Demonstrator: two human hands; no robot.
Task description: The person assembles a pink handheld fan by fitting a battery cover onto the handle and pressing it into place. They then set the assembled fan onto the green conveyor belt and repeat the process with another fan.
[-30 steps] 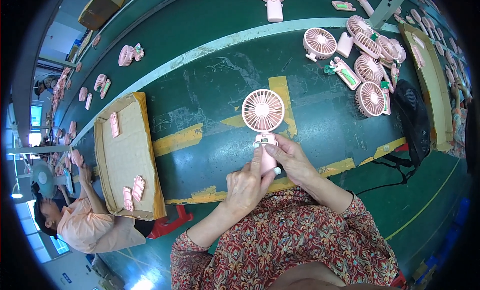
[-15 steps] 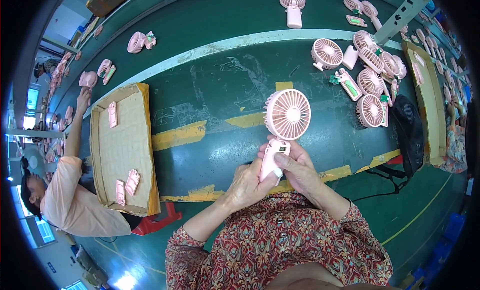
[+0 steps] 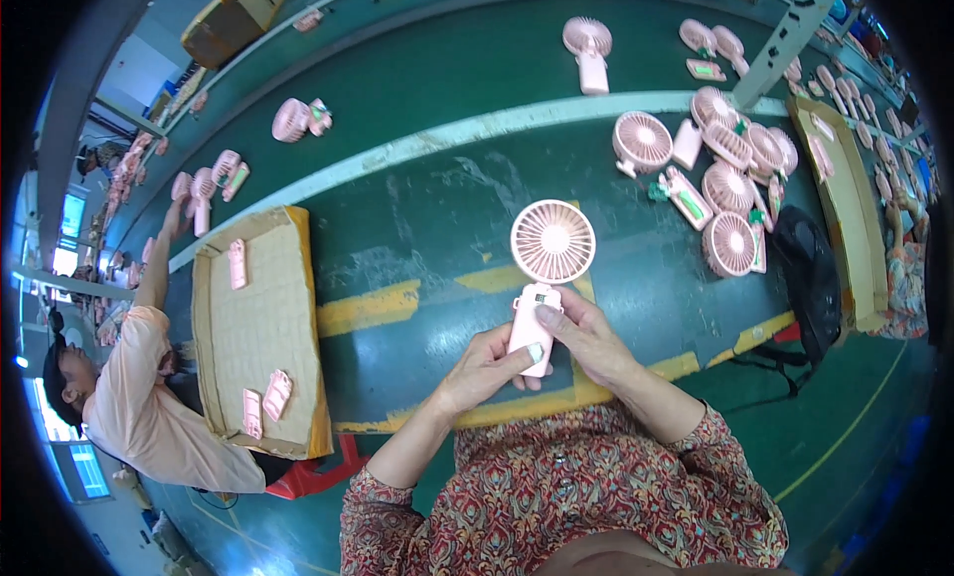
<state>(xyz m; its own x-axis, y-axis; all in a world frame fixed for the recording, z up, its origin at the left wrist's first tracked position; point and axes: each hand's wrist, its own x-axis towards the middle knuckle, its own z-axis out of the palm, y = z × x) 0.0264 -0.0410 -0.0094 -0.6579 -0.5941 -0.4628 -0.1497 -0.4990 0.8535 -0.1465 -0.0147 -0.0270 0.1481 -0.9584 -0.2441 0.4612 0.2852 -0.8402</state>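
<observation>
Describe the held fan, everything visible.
The handheld fan looks like pale pink plastic: round slatted grille with a plain hub, rounded handle, small dark window near the handle's top. Grille end away from the person, face toward the camera, over the green table. Left hand holds the handle lower down, right hand higher up.

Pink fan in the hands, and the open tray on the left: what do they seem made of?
Pink fan: probably moulded plastic, smooth with a slight sheen; thin, even grille ribs suggest it. Tray: apparently cardboard, matt tan with a faintly wrinkled floor; the yellow strip along its right side looks like tape.
</observation>
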